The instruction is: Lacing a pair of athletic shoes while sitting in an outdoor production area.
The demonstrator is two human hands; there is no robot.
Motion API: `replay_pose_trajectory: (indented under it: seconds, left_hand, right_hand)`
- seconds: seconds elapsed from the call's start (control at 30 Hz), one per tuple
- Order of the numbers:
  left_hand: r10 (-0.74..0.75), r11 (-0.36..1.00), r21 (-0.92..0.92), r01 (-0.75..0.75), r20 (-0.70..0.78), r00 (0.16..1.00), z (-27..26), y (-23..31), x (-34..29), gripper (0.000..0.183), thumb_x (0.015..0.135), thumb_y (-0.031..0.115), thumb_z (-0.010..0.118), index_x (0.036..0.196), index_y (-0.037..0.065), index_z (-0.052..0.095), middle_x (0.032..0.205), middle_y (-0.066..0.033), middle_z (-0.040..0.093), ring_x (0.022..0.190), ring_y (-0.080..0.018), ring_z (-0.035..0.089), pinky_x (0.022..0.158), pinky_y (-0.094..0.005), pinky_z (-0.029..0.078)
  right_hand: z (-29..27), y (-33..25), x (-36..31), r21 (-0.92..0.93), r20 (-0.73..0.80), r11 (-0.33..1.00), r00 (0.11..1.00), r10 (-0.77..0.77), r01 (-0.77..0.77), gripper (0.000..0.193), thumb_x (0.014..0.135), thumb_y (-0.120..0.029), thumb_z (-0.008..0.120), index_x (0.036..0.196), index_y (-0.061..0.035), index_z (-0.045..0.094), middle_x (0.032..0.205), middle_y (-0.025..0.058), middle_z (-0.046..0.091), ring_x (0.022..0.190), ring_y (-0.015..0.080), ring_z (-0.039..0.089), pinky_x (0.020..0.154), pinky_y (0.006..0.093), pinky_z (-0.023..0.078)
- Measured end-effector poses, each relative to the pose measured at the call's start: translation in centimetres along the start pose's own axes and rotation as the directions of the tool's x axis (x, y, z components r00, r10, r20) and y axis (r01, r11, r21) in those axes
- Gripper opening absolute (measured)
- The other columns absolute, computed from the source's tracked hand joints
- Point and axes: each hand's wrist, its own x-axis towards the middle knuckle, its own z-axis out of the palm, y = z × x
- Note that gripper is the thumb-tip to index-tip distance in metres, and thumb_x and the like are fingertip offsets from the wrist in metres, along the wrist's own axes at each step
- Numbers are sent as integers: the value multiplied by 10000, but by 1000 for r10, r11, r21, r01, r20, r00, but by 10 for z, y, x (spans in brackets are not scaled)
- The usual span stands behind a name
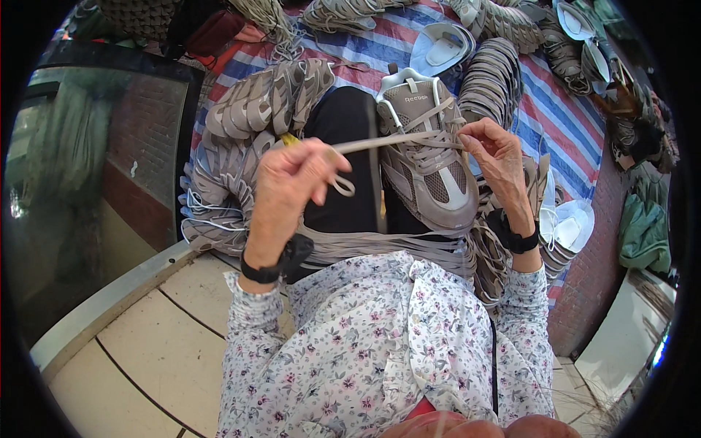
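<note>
A grey-beige sneaker upper point(431, 179) lies on my lap with its toe toward me, partly laced over the tongue. My left hand point(296, 175) is closed in a pinch on a flat beige shoelace point(383, 141), whose end loops below the fingers. The lace runs taut from that hand across the upper to its right-hand eyelet row. Beside that row my right hand point(496, 150) has thumb and forefinger pinched together; what sits between the fingertips is too small to make out. A bundle of beige laces point(380, 244) stretches across my lap.
Stacked uppers point(266, 98) lie at my left, and another long stack point(493, 80) stands at the right. Beneath them spreads a striped red, white and blue sheet point(558, 120). A glass door point(73, 168) borders the left; a green cloth bag point(642, 230) lies far right.
</note>
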Motion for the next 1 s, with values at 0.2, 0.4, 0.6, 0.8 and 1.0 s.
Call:
replay_pose_trajectory:
  seconds: [0.2,0.4,0.6,0.8,1.0]
  left_hand:
    - [5,983,-180,-26,-117,993,-26,-26,29,247,983,217,651,932,-15,719,728,35,580,568,-6,462,516,-150,336]
    - [12,968,-248,-44,-129,992,-40,-38,40,212,969,195,668,995,-10,720,757,30,584,590,-2,455,526,-140,330]
    - [-14,944,-327,-42,-167,986,-71,-25,43,191,957,136,665,1071,-12,706,792,36,576,625,4,440,531,-127,329]
    - [45,909,-398,-127,-209,977,-89,-21,41,209,960,111,652,1102,-38,687,867,5,613,712,-11,507,567,-127,388]
    - [30,874,-469,-129,-213,977,-92,-32,41,215,960,113,651,1107,-42,681,880,-16,627,691,-13,504,575,-139,392]
  right_hand:
    - [17,-18,-1,-131,62,976,984,-167,174,107,859,3,698,960,-11,731,852,22,620,785,96,582,700,228,470]
    - [39,-32,3,-249,92,931,964,-249,265,157,818,16,720,973,-12,706,905,62,584,831,185,581,708,300,467]
    - [44,-29,6,-424,134,819,921,-367,387,147,797,36,694,887,-13,589,896,101,540,901,295,532,789,379,442]
    - [43,-32,2,-414,97,866,959,-266,282,99,843,22,668,867,-18,580,824,83,545,817,253,533,753,364,440]
    - [9,-25,-4,-93,52,987,991,-126,130,102,935,-78,667,968,8,624,817,-25,592,739,50,513,657,211,419]
